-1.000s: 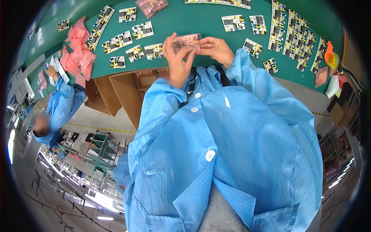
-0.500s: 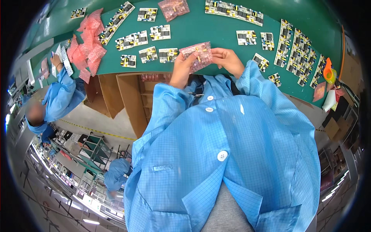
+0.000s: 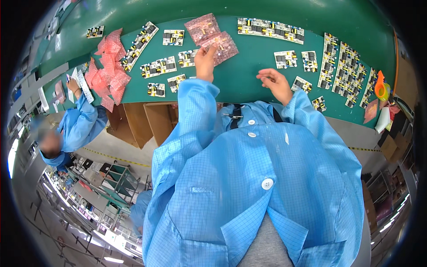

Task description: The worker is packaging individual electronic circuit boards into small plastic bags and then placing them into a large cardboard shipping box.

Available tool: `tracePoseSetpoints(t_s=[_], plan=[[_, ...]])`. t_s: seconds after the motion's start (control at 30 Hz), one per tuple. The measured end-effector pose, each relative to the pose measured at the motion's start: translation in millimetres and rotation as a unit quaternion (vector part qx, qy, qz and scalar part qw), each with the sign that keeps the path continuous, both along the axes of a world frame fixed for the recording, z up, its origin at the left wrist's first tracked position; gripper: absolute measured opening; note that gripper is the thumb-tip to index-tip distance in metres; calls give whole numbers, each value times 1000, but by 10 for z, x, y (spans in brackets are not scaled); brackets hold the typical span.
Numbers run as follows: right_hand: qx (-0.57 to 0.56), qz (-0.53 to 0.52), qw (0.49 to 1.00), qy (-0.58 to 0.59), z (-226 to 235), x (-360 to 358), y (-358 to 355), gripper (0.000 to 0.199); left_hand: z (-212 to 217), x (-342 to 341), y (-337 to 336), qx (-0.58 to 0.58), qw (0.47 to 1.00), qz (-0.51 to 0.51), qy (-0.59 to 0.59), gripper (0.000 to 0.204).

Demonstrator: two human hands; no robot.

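Observation:
My left hand reaches over the table, its fingers closed on the left part of a pink bubble-wrap bag with a circuit board inside. That bag overlaps the lower edge of another pink bagged board. To the right, my right hand hovers near the table's front edge, empty, with fingers apart. A bare circuit board is partly hidden behind my left hand. Nearest my right hand lies another small board with yellow and black parts.
Flat pink bubble-wrap bags are heaped at the left of the green table. Joined board panels stand in rows at the right, beside an orange tape dispenser. Cardboard boxes sit below. A co-worker works at far left.
My left hand has carried the bagged board away from me, up against the other bagged one. My right hand has let go of the bag and moved slightly right and nearer me.

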State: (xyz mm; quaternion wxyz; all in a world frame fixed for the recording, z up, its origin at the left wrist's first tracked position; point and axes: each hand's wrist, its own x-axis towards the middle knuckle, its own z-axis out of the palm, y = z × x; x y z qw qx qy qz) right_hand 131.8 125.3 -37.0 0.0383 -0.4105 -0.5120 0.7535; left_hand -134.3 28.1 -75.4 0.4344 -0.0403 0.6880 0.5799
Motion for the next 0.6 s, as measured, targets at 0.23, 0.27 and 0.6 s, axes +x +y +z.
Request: tracePoseSetpoints(t_s=[0.23, 0.27, 0.6], plan=[[21, 27, 999, -3, -277, 136, 15, 23, 616, -472, -620, -20, 991, 3, 129, 29], [27, 34, 999, 6, -394, 179, 16, 24, 431, -700, -803, -36, 977, 25, 209, 27], [39, 29, 999, -20, -376, 32, 176, 24, -241, -2943, -2430, -276, 660, -189, 672, 18]])
